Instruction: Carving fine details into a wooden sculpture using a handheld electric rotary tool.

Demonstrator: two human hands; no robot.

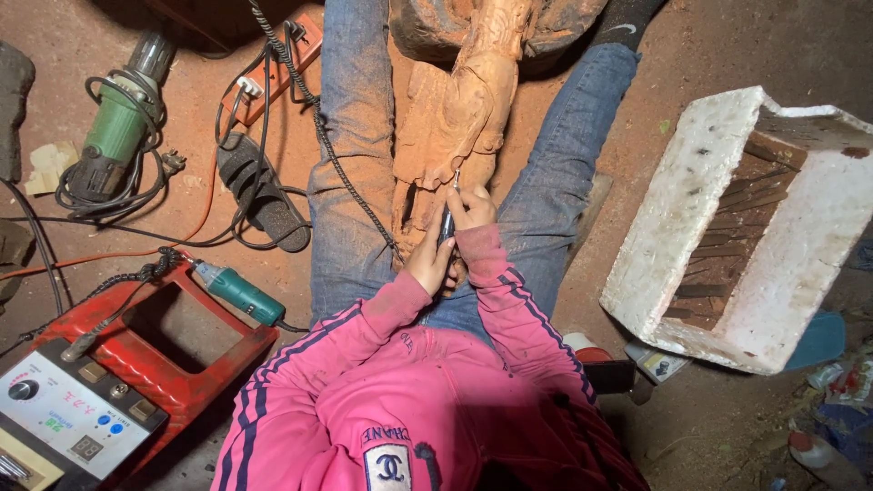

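Observation:
A pale wooden carving (450, 118) lies lengthwise between my legs in blue jeans (350, 136). My right hand (473, 207) grips a dark pen-shaped rotary handpiece (446, 227), whose thin bit touches the carving's lower part. My left hand (427, 262) sits just beside and below it, cupped against the handpiece and the wood; whether it grips either is hidden. A black flexible shaft (318, 127) runs from the handpiece up over my left thigh. Both arms wear pink sleeves with dark stripes.
On the dusty red floor to the left are a red control box (136, 364), a teal handheld tool (238, 293), a green power tool (114, 123) with coiled cable, a sandal (259, 191) and a power strip (273, 68). A white foam box (691, 227) holding several chisels lies on the right.

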